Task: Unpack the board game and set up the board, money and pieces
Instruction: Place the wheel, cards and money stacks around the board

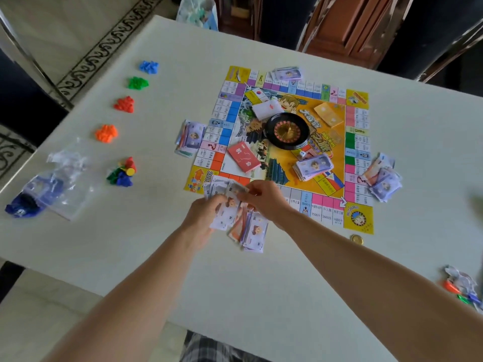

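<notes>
Left hand (206, 212): was curled round a wad of banknotes (226, 213), just off the near edge of the board (287, 142).
Right hand (261, 197): hung over the board's near edge and pinched a single note (236, 188) at the top of the wad, touching the left hand's bundle.
Loose notes (252, 231): lay in a heap on the surface (261, 283), directly under and just nearer than both hands.
Board: lay flat and unfolded, beyond the hands.
Roulette wheel (287, 130): sat at the board's middle, with a white die (302, 154) just beside its near rim.
Card decks: a red deck (244, 156) lay nearest the hands; a white one (266, 108) and a yellow one (328, 113) lay past the wheel.
Money stacks: one on the board (312, 165) near the right hand, one at the left edge (189, 138), one at the far edge (286, 73), one at the right edge (383, 177).
Playing pieces: blue (149, 67), green (138, 83), red (125, 104) and orange (106, 133) heaps stood in a row well left of the hands, with a mixed heap (122, 171) nearest.
Gold coin (356, 239): lay off the board's near right corner.
Plastic bags (52, 184): lay crumpled at the far left.
</notes>
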